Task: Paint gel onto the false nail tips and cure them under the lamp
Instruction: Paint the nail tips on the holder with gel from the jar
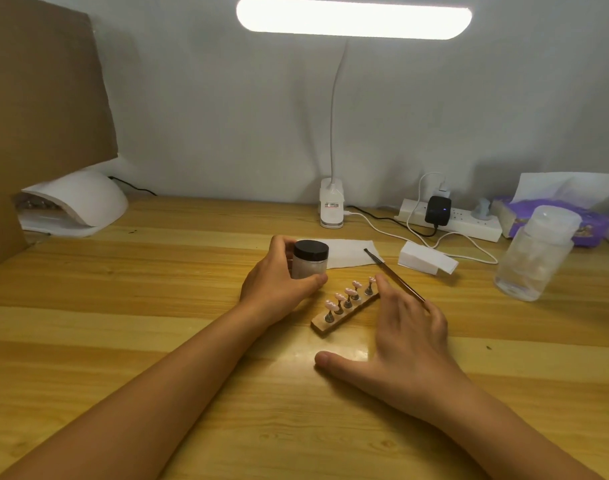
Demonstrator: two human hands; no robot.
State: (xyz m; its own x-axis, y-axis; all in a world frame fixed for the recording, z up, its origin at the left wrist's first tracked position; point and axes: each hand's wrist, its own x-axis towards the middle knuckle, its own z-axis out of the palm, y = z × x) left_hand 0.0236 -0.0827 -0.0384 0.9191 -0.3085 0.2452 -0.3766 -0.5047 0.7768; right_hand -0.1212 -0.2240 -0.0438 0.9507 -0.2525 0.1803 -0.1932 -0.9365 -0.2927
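A small frosted gel jar with a black lid stands on the wooden desk; my left hand grips it from the left, thumb at its base. Just right of it lies a wooden holder strip carrying several pink false nail tips on little stands. My right hand lies flat and spread on the desk beside the strip, fingertips near its far end. A brown-handled brush lies on the desk, its tip on a white paper sheet, its handle end under my right fingers. The white curing lamp sits far left.
A clip desk lamp shines above. A power strip with cables, a white block, a clear pump bottle and a purple tissue pack stand at the right. A cardboard panel leans at the left.
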